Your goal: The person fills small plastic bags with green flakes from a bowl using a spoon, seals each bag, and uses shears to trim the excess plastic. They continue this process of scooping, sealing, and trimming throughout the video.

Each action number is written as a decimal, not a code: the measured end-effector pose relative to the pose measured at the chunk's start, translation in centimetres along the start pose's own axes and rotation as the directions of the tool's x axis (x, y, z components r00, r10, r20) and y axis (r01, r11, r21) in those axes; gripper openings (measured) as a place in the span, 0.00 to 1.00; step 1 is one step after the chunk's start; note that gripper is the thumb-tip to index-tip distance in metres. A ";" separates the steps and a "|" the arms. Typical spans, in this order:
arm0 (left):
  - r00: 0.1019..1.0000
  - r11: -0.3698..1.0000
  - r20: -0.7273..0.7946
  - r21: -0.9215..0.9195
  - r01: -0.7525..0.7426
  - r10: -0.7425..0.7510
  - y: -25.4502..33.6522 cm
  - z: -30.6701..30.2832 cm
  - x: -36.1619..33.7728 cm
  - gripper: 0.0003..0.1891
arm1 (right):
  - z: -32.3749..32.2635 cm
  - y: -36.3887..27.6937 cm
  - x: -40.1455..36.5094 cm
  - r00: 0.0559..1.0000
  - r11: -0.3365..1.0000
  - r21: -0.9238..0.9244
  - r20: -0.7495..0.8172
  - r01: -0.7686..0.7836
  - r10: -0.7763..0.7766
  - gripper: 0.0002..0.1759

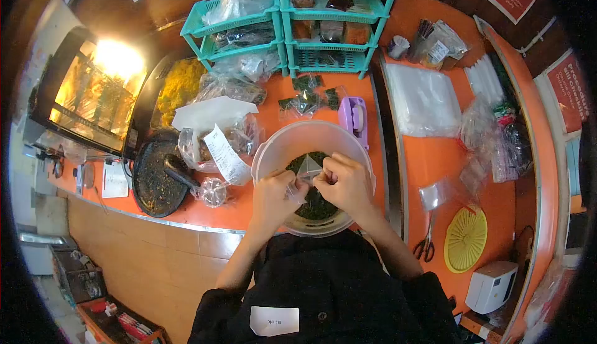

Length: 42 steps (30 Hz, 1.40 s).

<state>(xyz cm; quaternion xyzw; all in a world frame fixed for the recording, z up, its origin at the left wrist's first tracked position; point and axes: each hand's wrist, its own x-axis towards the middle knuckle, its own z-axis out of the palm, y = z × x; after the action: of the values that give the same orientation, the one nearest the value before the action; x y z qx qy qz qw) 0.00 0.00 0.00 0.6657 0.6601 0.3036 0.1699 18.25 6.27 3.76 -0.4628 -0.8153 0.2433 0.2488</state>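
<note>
Over a translucent white bucket (pixel 273 142), both hands pinch a small clear plastic bag (pixel 309 168). My left hand (pixel 277 198) grips it on one side, fingers closed. On the other side the fingers of my right hand (pixel 348 185) are curled shut on the bag's edge. Dark green flakes (pixel 317 210) lie in the bucket below. Just beyond the bucket are several small clear packets (pixel 306 102) with dark green contents. A purple device (pixel 354 117), possibly a sealer or tape dispenser, stands right of them.
Left are a clear bag with a paper receipt (pixel 227 157), a black round tray (pixel 152 182) and a lit glass cabinet (pixel 99 95). Teal racks (pixel 326 61) stand behind. On the right counter lie plastic bags (pixel 423 98), scissors (pixel 425 247) and a yellow lid-like disc (pixel 466 239).
</note>
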 end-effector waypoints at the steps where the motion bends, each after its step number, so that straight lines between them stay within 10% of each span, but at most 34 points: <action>1: 0.998 0.999 -0.054 -0.023 0.032 -0.033 0.4 0.0 0.2 0.26 | -0.1 -0.4 0.2 0.996 0.999 -0.001 -0.072 0.047 -0.047 0.09; 8: 0.989 0.892 0.108 -0.451 -0.042 0.101 0.7 -2.6 1.5 0.13 | -0.2 -0.1 1.3 0.985 0.920 0.350 -0.063 0.173 -0.161 0.02; 17: 0.963 0.984 -0.205 0.054 -0.168 0.175 -0.3 -1.8 2.4 0.18 | -1.5 0.1 1.1 0.983 0.982 0.142 -0.153 0.122 -0.100 0.04; 20: 0.979 0.957 -0.146 -0.235 -0.173 0.141 2.8 -1.8 1.8 0.26 | -0.8 -0.4 0.8 0.994 0.980 0.189 -0.096 0.063 -0.046 0.05; 26: 0.961 0.959 -0.203 -0.172 -0.226 0.190 1.0 -0.8 2.0 0.28 | -1.6 -1.3 2.3 1.000 0.955 0.296 0.003 -0.014 0.014 0.05; 31: 0.963 0.905 -0.268 -0.415 -0.097 -0.020 -0.5 -1.0 2.2 0.22 | 0.1 2.3 6.1 0.981 0.976 0.145 0.078 0.165 -0.178 0.06; 33: 0.947 0.873 -0.315 -0.477 -0.100 -0.064 -1.8 -0.5 2.3 0.21 | 2.2 4.6 7.3 0.928 0.951 -0.105 0.272 0.291 -0.254 0.06; 36: 0.947 0.870 -0.312 -0.485 -0.086 -0.080 -2.9 -0.2 2.4 0.20 | 5.8 5.2 8.6 0.671 0.929 -0.265 0.741 0.257 0.026 0.11; 42: 0.934 0.843 -0.340 -0.531 -0.092 -0.112 -4.7 1.4 2.5 0.19 | 11.7 7.1 9.1 0.381 0.518 -0.335 0.925 0.787 0.020 0.16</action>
<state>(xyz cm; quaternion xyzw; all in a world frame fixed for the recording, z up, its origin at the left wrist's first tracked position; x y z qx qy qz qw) -2.97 3.02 -3.56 0.5210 0.5714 0.5915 0.2284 11.29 15.56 -7.94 -0.1008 -0.9329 -0.0009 -0.3457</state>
